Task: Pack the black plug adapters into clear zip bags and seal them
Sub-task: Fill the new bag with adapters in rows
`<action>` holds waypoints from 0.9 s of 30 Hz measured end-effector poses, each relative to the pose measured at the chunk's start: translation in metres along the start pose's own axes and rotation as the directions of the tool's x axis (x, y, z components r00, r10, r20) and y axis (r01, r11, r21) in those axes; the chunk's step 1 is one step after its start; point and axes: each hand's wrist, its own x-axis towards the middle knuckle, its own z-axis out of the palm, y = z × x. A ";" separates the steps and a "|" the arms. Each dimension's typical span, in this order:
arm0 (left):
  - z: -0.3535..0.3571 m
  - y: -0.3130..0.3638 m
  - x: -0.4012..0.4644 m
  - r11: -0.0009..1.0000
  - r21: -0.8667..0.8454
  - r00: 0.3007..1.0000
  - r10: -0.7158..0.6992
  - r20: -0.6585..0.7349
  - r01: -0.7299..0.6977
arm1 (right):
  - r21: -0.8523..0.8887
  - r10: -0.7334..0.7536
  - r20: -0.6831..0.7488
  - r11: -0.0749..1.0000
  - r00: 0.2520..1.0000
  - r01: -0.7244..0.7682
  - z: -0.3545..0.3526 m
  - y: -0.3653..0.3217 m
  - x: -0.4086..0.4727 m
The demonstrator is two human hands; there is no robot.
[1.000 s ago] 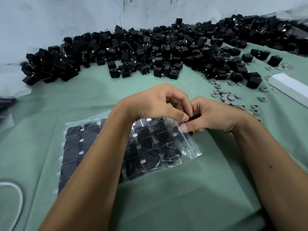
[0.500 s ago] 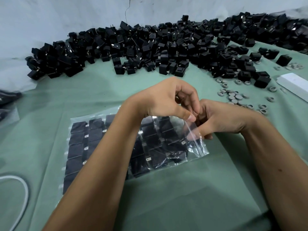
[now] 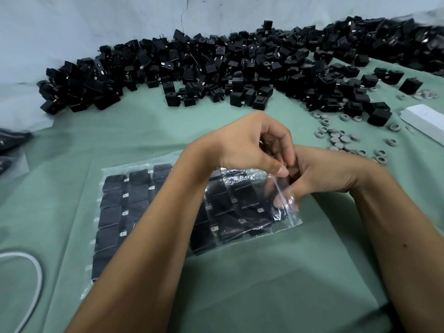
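No legible text — none (anywhere), no labels

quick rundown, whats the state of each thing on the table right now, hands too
left hand: pinches the zip bag's right end
right hand: grips the same end, fingers curled
zip bag: lying flat, right end lifted; seal cannot be told
adapters in bag: laid flat in rows
loose adapters: heaped along the back, unpacked
grey rings: scattered loose
white box: lying flat, partly out of view
white cable: looped at the left edge
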 end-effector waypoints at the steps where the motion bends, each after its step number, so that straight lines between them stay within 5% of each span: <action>1: 0.000 0.000 0.000 1.000 -0.001 1.000 -0.002 0.003 0.002 | 0.003 0.003 -0.010 1.000 1.000 -0.003 0.000 -0.001 0.000; 18: 0.002 -0.002 0.001 0.999 0.007 0.999 -0.049 0.009 0.049 | -0.057 0.037 0.016 0.998 0.999 -0.036 -0.011 0.003 -0.004; 21: 0.003 -0.003 0.000 0.998 0.015 0.999 -0.054 0.004 0.054 | 0.053 0.018 -0.268 0.999 0.963 -0.004 -0.023 0.008 -0.002; 23: 0.004 -0.004 0.000 0.998 0.025 0.998 -0.058 -0.016 0.059 | 0.018 0.041 -0.614 0.999 0.789 -0.039 -0.034 0.013 0.016; 25: 0.004 -0.005 0.001 0.997 0.044 0.997 -0.067 -0.034 0.068 | -0.193 -0.032 -0.792 0.961 0.610 -0.200 -0.047 0.015 0.044; 27: 0.005 -0.005 0.001 0.994 0.070 0.996 -0.081 -0.045 0.084 | -0.473 -0.135 -0.768 0.778 0.626 -0.413 -0.062 0.016 0.073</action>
